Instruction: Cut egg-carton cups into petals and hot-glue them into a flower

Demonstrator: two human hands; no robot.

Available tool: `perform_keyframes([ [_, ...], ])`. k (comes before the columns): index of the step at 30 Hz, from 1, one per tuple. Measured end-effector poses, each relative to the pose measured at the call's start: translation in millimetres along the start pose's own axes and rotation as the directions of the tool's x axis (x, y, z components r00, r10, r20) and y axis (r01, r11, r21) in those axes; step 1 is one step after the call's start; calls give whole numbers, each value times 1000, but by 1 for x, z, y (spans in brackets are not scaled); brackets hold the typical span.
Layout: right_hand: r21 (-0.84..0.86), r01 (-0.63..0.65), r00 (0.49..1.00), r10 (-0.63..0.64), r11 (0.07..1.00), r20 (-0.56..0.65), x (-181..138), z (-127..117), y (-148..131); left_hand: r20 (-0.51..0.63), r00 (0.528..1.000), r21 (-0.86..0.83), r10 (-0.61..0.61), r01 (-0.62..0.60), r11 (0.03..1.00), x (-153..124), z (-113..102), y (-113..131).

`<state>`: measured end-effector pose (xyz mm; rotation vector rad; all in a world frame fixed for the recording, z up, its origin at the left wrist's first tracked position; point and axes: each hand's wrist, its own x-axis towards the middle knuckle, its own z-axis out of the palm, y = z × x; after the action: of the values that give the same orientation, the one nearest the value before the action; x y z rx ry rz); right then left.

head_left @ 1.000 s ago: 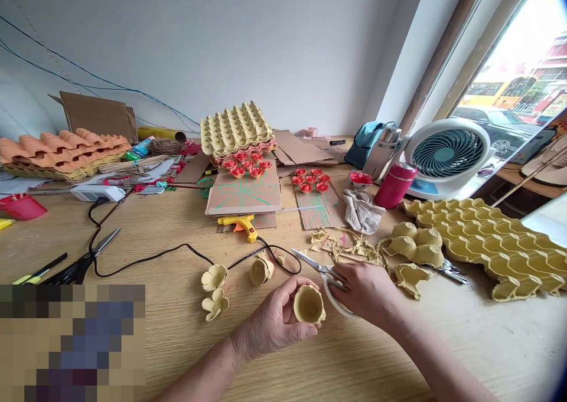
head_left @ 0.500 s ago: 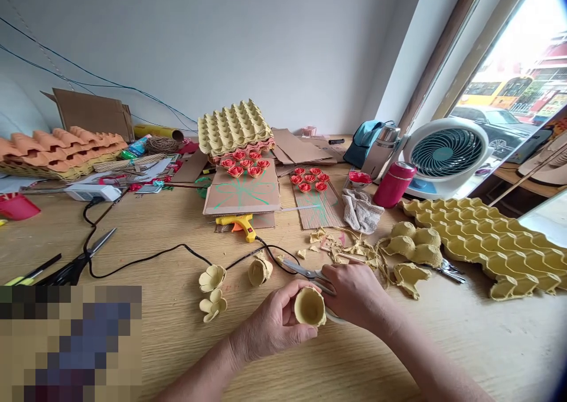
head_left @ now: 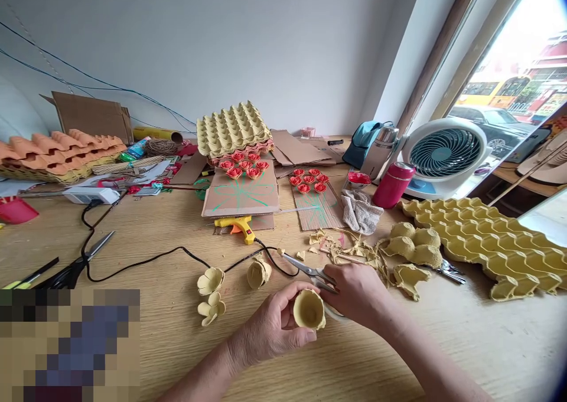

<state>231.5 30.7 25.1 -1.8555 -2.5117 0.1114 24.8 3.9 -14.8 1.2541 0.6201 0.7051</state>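
My left hand [head_left: 279, 322] grips a yellow egg-carton cup [head_left: 309, 309] between thumb and fingers, its hollow side facing me and its rim uneven. Right beside it, my right hand [head_left: 357, 290] is closed round the handles of a pair of scissors [head_left: 305, 267], whose blades point to the far left, beyond the cup. The blades look slightly parted. Left of my hands lie a cut cup with petals [head_left: 210, 280], a flatter petal piece [head_left: 211, 309] and another cup [head_left: 258, 273]. Torn carton scraps [head_left: 354, 248] are spread past my right hand.
A yellow glue gun [head_left: 237, 226] rests by cardboard [head_left: 241, 196] bearing red paper flowers [head_left: 250, 169]. Egg trays [head_left: 491, 237], a red can [head_left: 394, 185] and a fan [head_left: 447, 154] stand right. Black-handled scissors [head_left: 73, 269] and a power strip [head_left: 91, 195] lie left, with a trailing cord.
Both hands hold the same things in nearly the same place. The scissors' blades have tilted slightly. The whole view has shifted a little.
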Motion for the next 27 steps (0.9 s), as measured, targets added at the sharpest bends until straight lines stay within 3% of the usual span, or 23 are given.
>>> perform_keyframes([
  [6,-21,-143,987,141,989,-82,-4,0,33,-84,994,-50,76,-80,996,3,-4,-9],
  [10,-69,-153,980,142,986,-137,-6,3,53,-141,985,-40,99,-105,994,5,-5,-12],
  [14,78,-136,974,148,988,-171,-8,2,55,-174,981,-44,90,-99,994,5,-5,-11],
  [16,205,-46,983,81,978,-166,-10,0,51,-198,977,-48,79,-90,995,5,-5,-11],
  [20,425,217,976,-180,879,-125,-15,-4,39,-265,960,-56,90,-108,993,4,-7,-10],
  [23,485,273,959,-275,831,-69,-17,-4,34,-327,935,-36,134,-154,987,3,-6,-6],
  [27,458,298,951,-302,838,-68,-18,-1,33,-370,914,14,165,-172,985,1,-5,-2],
])
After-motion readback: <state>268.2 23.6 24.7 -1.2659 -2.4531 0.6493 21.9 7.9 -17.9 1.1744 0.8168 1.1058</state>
